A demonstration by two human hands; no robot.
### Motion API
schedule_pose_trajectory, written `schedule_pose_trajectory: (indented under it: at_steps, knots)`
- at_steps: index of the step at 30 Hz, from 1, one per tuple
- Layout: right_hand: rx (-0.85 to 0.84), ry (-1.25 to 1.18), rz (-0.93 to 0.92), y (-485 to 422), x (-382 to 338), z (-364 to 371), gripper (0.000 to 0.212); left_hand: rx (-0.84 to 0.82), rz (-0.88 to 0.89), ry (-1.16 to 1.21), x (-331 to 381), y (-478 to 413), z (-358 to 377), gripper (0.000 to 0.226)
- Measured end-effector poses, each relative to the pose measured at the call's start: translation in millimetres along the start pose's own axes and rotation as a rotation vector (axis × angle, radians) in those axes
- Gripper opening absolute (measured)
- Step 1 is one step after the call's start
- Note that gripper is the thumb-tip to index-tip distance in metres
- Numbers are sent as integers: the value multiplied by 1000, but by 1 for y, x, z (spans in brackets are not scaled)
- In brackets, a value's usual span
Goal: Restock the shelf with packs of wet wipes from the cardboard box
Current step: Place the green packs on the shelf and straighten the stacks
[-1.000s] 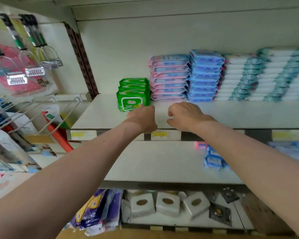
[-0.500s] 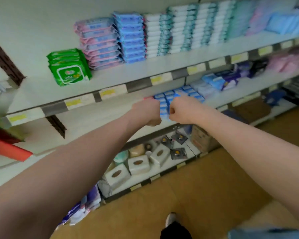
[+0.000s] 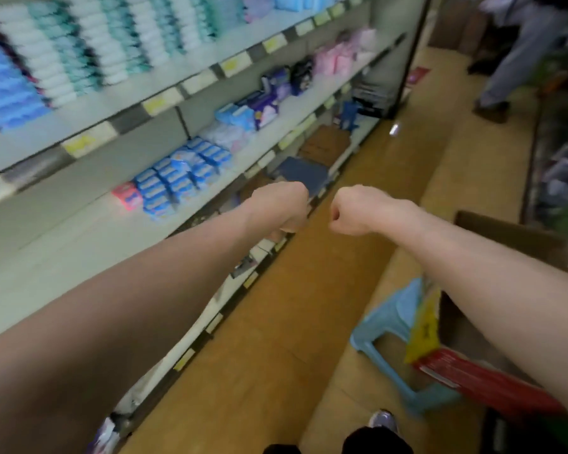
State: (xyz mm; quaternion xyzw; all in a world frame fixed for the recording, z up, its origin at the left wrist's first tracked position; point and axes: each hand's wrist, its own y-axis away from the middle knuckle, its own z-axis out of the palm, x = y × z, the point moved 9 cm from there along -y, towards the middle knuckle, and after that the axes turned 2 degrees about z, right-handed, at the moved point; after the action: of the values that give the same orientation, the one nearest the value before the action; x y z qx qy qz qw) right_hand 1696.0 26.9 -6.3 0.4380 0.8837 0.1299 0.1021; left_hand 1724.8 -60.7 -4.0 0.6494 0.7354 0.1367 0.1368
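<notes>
We note left hand (image 3: 281, 208) and right hand (image 3: 351, 209) both fisted, empty; cardboard box (image 3: 512, 237) half hidden behind forearm, shelf packs (image 3: 79, 54) blurred.

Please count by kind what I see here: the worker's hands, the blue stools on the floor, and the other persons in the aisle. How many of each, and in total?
Hands: 2, the left hand and the right hand, both closed as fists
Blue stool: 1
Other person: 1
Total: 4
</notes>
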Motion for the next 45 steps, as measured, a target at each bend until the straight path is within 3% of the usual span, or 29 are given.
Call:
schedule_pose_trajectory:
  at_steps: [6,11,18,23,27,31,36,39,42,45]
  knots:
    - [-46,-92,203,31,161,30,14,1,177,19,164,-59,-4,45]
    - [-139,-199,359,57,297,70,15,-95,276,47,282,-110,14,43]
    - [-248,-336,528,79,422,147,15,-245,338,14,379,-162,70,45]
    - [-280,-451,578,76,455,200,23,-317,300,19,405,-189,108,57]
    - [-309,-587,611,65,465,246,33,-352,233,206,429,-217,129,53]
    - [-307,-815,704,58,476,289,48,-385,-4,479,444,-251,164,62]
    - [-238,-1244,914,51,495,340,51,-403,-208,617,457,-284,202,57]
    - [-202,-1491,1048,47,501,370,54,-356,-229,581,463,-301,218,67]
    - [-207,-1707,1162,39,499,393,53,-286,-213,498,464,-317,225,94]
    - [-238,-1903,1243,28,492,409,54,-296,-165,447,468,-331,229,96]
